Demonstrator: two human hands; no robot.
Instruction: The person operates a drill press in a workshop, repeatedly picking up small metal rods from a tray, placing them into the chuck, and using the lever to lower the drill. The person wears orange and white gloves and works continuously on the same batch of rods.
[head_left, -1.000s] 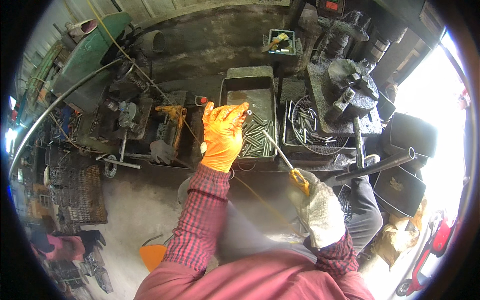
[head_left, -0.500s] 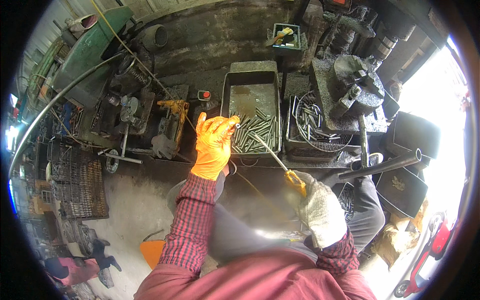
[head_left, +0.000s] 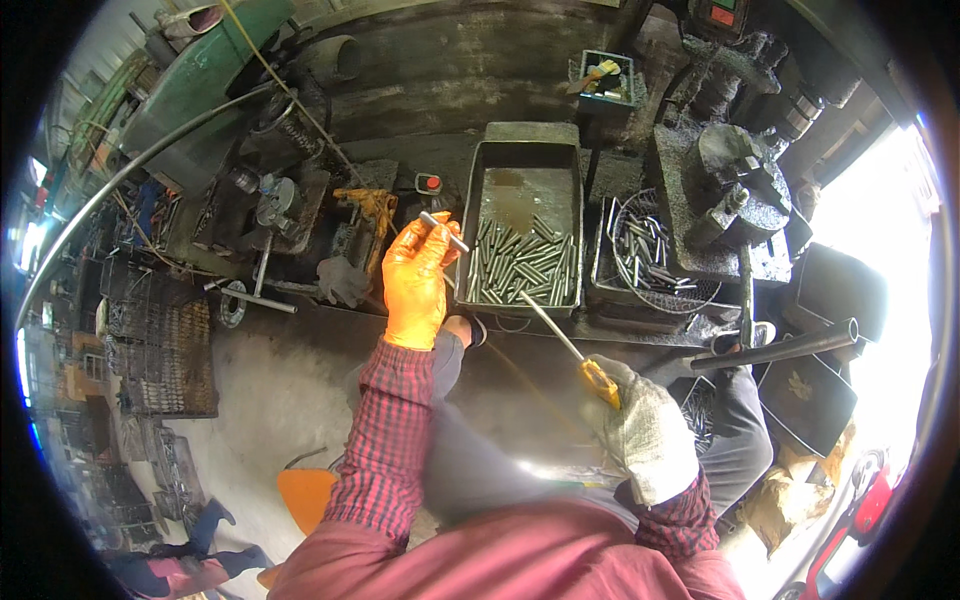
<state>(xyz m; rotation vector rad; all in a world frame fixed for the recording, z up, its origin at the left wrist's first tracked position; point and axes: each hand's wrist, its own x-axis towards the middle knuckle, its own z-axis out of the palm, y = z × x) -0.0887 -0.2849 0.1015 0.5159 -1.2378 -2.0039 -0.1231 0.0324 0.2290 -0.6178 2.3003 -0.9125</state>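
Observation:
An orange glove covers my left hand [head_left: 412, 290], which pinches a short metal pin [head_left: 445, 232] between thumb and fingertips. The pin lies slantwise, above the left edge of a long metal tray [head_left: 532, 132]. Many similar pins [head_left: 515, 268] are heaped in the tray's near half. My right hand [head_left: 648, 430], in a pale knitted glove, is wrapped round a yellow-handled tool [head_left: 600, 383] with a long thin metal shaft. Whether it is a file or a screwdriver I cannot tell. Its tip appears over the tray's near end, apart from the held pin.
Right of the tray stand a wire basket [head_left: 632, 303] with more pins and a heavy machine with a round chuck [head_left: 742, 160]. A thick metal pipe [head_left: 785, 345] juts out at right. A small box [head_left: 608, 95] holds a brush. At left are a red-capped bottle [head_left: 428, 183] and a clamp [head_left: 275, 205].
The pin in my left hand has turned from end-on to sideways. The tool's tip now sits farther from the pin. The view has shifted, so the bench appears slightly farther right.

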